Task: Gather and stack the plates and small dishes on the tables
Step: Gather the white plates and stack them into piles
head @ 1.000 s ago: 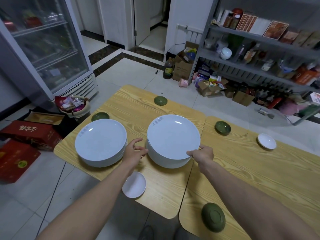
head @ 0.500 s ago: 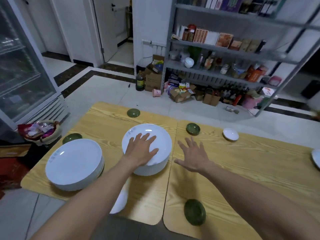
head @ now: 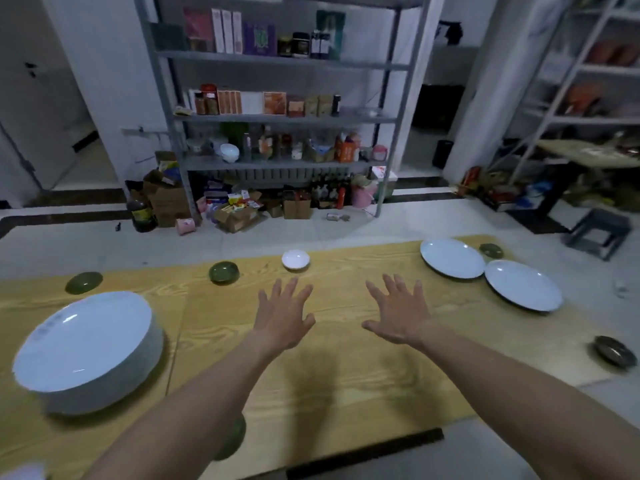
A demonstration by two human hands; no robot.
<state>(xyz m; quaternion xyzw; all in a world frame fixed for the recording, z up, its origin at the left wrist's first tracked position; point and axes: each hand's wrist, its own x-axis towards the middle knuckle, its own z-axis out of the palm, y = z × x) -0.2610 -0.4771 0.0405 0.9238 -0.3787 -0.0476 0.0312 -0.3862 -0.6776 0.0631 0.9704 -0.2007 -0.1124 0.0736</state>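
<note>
Two pale wooden tables (head: 346, 368) stand edge to edge before a grey metal shelving rack (head: 277, 116) filled with boxes and bottles. A stack of white plates (head: 86, 344) sits on the left table. Two single white plates (head: 452, 258) (head: 523, 285) lie at the right table's far side, rims meeting. The left hand (head: 282, 317) and right hand (head: 398, 313) hover side by side over the right table, fingers spread straight, holding nothing. Beyond them sits a small white dish (head: 295, 260). Green small dishes (head: 224, 272) (head: 84, 283) (head: 491, 251) dot the far edge. A dark dish (head: 613, 350) lies far right. Another green dish (head: 232, 441) shows partly under the left forearm.
</note>
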